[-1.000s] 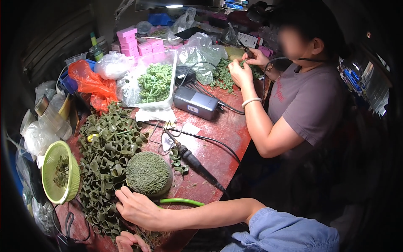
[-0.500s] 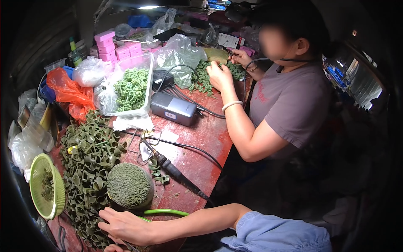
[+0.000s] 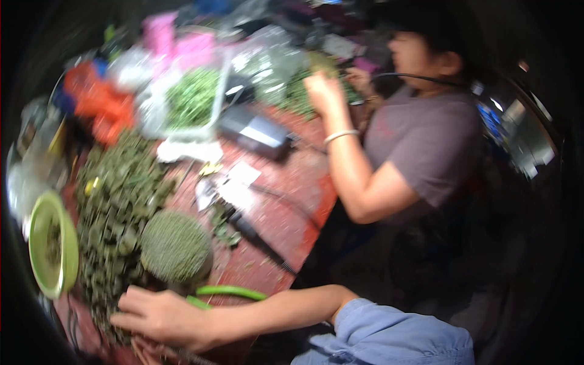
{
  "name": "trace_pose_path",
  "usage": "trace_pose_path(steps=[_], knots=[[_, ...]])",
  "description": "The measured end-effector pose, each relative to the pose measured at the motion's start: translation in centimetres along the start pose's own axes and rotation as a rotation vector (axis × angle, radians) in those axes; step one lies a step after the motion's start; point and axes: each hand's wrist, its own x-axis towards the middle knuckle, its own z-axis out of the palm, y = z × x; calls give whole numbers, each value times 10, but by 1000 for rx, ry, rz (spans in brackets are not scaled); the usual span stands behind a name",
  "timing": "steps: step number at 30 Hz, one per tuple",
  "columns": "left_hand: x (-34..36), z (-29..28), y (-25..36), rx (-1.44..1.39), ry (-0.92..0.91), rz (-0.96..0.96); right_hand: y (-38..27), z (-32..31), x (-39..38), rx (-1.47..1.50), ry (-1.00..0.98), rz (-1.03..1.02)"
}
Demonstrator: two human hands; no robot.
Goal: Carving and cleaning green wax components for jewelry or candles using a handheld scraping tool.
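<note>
My right hand (image 3: pixel 155 313) rests over a pile of dark olive-green curled pieces (image 3: pixel 106 219), its fingers loosely bent and apart. Beneath it at the bottom edge, my left hand (image 3: pixel 151 351) shows only partly, smeared by motion, beside a thin dark rod that I cannot make out. A round dish of grainy green material (image 3: pixel 176 243) sits just beyond my right hand. Green tubing (image 3: pixel 237 291) lies beside my forearm. A pen-like tool with a dark grip (image 3: pixel 246 228) lies on the red table (image 3: pixel 304 201).
A yellow-green basket (image 3: pixel 70 243) stands left. Behind lie a grey box (image 3: pixel 252 131), a clear bin (image 3: pixel 216 97) of light-green pieces, an orange bag (image 3: pixel 97 106), pink boxes (image 3: pixel 161 36) and cables. A co-worker (image 3: pixel 426 140) at right works with both hands over green pieces.
The whole view has shifted and is now blurred. My right hand has moved slightly leftward over the pile. The co-worker's hands remain over the green pieces.
</note>
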Motion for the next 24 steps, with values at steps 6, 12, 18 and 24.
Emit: trace_pose_path(steps=[6,12,18,24], knots=[[7,11,14,-332,178,-237,-8,-33,8,-51,-64,36],[2,-8,19,-576,-120,-229,-22,-23,11,18,-135,50],[2,-12,9,-569,-185,-235,-26,-21,-1,28,-125,64],[-1,-12,10,-516,-186,-254,-28,-22,-10,32,-93,100]])
